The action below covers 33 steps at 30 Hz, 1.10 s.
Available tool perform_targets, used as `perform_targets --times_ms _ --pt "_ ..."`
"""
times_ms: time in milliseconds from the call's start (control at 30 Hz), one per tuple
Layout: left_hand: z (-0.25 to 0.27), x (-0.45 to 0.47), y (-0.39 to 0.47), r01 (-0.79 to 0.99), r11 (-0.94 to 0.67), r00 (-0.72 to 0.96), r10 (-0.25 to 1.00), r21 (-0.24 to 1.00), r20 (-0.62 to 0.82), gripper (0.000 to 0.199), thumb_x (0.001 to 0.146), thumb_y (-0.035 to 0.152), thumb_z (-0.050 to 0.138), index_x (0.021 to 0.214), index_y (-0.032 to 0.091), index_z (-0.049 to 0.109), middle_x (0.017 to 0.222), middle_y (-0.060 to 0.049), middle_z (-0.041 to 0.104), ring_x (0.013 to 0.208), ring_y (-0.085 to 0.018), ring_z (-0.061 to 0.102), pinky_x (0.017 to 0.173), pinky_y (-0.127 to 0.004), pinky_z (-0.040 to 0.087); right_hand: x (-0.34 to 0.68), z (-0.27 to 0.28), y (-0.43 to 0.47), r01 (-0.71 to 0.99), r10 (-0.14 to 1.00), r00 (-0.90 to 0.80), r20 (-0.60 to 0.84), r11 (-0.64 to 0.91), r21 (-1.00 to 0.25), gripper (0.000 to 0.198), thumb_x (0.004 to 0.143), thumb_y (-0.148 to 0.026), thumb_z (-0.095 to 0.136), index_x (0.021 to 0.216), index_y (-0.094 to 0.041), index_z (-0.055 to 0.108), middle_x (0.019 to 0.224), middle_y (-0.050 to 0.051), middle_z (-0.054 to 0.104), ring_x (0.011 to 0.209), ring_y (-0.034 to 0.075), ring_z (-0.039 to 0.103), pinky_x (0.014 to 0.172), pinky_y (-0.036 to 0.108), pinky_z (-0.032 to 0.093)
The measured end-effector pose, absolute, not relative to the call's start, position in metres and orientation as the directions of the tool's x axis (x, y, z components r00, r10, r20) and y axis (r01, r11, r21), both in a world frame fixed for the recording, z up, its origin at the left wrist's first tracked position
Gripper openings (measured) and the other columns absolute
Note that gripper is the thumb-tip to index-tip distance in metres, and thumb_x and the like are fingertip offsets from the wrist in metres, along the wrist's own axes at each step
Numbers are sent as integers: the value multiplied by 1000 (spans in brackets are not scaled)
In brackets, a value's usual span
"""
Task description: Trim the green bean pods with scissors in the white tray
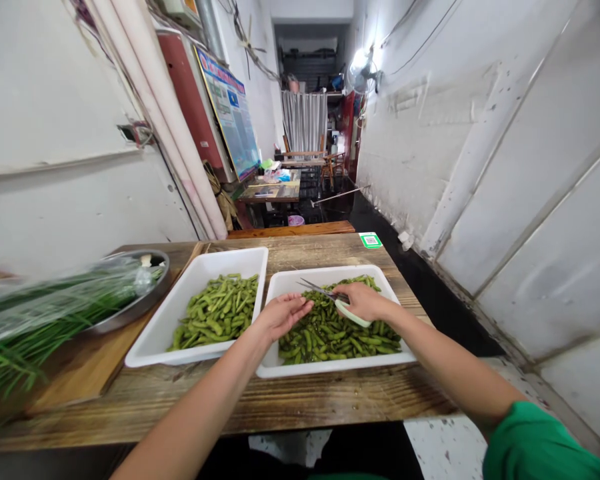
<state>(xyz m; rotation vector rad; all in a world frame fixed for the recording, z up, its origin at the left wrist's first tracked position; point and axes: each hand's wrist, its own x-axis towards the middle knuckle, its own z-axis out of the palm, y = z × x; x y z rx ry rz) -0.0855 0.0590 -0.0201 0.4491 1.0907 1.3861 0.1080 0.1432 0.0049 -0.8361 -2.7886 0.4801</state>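
We work over a white rectangular plastic tray (340,368) of glossy, darker green bean pods (317,340), set on a brown wooden-plank table (330,407). Above that tray, our right hand (363,301) is wrapped around pale-handled metal scissors (327,293), their slim blades slightly parted and angled left. Over the tray's left side, our left hand (283,315) has its fingers bent, thumb close to the fingertips; we cannot tell whether a pod is pinched there. Left of the tray stands a second white plastic tray (155,327) with lighter green pods (220,310).

With the scissors so near those fingertips, we judge it best to present only a pod's end to them, hold the thumb well behind the cutting line, and snip in short strokes, low over the tray, so bits fall inside it.
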Motion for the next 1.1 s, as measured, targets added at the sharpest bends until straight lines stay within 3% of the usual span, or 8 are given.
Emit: perform_targets --times_ms 367,833,1100 --pt "-20 -85 61 -591 76 -246 931 803 -269 12 70 2 54 62 11 55 68 -3 61 70 -9 61 72 -18 51 104 5 137 439 498 -857 135 842 -315 28 70 -27 45 94 -18 57 70 2 58 60 13 46 55 21 30" --pt "-20 -84 57 -642 195 -68 949 742 -309 11 70 0 52 65 9 54 70 -5 62 77 -13 61 78 -20 49 100 -2 141 363 430 -895 120 857 -364 25 67 -26 47 89 -18 56 71 1 58 59 12 46 55 20 31" --pt "-22 -83 56 -640 187 -108 939 746 -328 14 71 -1 50 62 9 51 69 -7 61 76 -14 62 76 -20 49 102 -3 140 375 438 -885 161 873 -311 22 65 -24 49 84 -18 56 67 1 56 57 12 43 54 20 29"
